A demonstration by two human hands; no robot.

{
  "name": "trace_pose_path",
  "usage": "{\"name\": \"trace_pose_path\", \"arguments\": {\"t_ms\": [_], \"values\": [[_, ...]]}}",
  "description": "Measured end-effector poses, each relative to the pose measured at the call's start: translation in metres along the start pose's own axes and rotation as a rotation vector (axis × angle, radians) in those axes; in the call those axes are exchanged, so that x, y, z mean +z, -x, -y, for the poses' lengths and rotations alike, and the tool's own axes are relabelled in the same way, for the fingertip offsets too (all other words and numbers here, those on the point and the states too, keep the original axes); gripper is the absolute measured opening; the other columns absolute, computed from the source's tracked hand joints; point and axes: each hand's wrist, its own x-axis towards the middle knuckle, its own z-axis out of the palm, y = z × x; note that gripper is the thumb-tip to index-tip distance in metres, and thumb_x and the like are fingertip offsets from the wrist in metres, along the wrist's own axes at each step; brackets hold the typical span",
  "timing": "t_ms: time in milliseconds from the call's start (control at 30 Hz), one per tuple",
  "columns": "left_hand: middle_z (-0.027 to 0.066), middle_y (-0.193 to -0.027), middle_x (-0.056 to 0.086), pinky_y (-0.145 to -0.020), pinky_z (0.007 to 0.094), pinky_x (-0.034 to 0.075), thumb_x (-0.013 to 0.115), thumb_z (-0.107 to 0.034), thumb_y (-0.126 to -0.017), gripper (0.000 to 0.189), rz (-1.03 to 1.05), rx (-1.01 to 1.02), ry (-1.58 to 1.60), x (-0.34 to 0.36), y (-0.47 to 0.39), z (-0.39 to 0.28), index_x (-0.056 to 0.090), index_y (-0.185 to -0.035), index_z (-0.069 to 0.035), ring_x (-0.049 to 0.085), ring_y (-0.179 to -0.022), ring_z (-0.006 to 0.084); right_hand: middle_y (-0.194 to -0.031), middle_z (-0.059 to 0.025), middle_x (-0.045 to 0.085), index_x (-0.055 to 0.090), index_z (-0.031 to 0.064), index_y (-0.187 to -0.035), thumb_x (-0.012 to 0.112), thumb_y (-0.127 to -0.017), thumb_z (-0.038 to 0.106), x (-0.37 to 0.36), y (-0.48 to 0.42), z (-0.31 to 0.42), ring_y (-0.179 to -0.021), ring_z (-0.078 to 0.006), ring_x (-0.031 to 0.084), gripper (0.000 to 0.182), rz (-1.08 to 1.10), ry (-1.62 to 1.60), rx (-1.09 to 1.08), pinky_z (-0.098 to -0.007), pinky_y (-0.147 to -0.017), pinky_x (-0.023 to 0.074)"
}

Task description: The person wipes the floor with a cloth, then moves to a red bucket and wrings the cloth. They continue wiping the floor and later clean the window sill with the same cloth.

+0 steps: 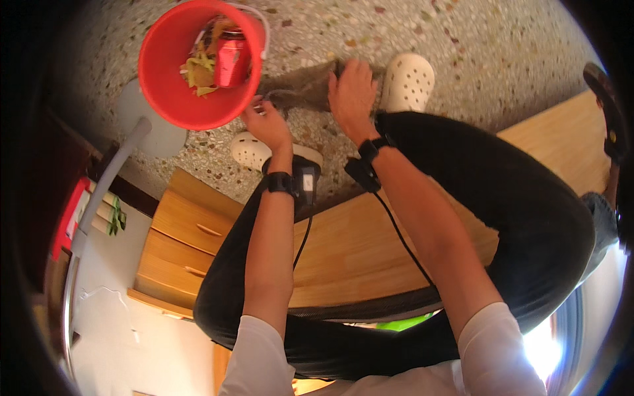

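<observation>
A grey-brown cloth (pixel 302 86) lies crumpled on the speckled floor between the bucket and a shoe. My right hand (pixel 352 96) is over its right end, back of the hand up, thumb spread from the fingers. My left hand (pixel 270 126) is at the cloth's left end, close to the rim of a red plastic bucket (pixel 166 64). Its fingers are curled, and what is between them is too small to make out. Inside the bucket are a red drink can (pixel 232 62) and yellowish scraps (pixel 200 69) that look like peels.
Cream clogs (pixel 408 81) with holes are on my feet. A grey stand with a round base (pixel 158 136) rises at left, near a wooden drawer unit (pixel 193 232). Black cables (pixel 396 225) run from the devices on my wrists. A wooden board (pixel 346 252) spans beneath my legs.
</observation>
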Motion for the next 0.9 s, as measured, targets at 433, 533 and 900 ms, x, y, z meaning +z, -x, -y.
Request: {"name": "trace_pose_path", "arguments": {"t_ms": [433,533,900], "values": [[0.0215,-0.121,0.058,-0.098,0.0439,0.044,0.059,-0.017,-0.089,0.030,0.276,0.168,-0.135,0.004,0.005,0.008,0.066,-0.111,0.001,0.056,-0.113,0.0387,-0.101,-0.0256,0.058,0.049,-0.0042,-0.101,0.064,-0.092,0.028,0.015,-0.015,-0.036,-0.100,-0.0461,0.055,0.037,0.050,-0.161,-0.060,-0.0542,-0.079,0.0447],[0.0189,-0.113,0.067,-0.093,0.0374,0.047,0.058,-0.019,-0.095,0.031,0.243,0.120,0.121,0.000,-0.002,0.002,0.065,-0.117,0.002,0.064,-0.104,0.0281,-0.100,-0.0264,0.058,0.051,-0.0056,-0.100,0.064,-0.084,0.016,0.013,-0.036,-0.020,-0.101,-0.0456,0.053,0.030,0.064,-0.178,0.065,-0.0536,-0.086,0.0434],[0.0170,-0.134,0.058,-0.108,0.0374,0.038,0.063,-0.014,-0.093,0.037,0.355,0.429,0.177,0.015,-0.004,-0.016,0.059,-0.125,0.004,0.053,-0.127,0.0298,-0.112,-0.0205,0.048,0.056,0.0026,-0.104,0.061,-0.077,0.001,0.002,-0.112,0.009,-0.105,-0.0420,0.044,0.027,-0.301,-0.139,-0.221,-0.0499,-0.091,0.0385]]}}
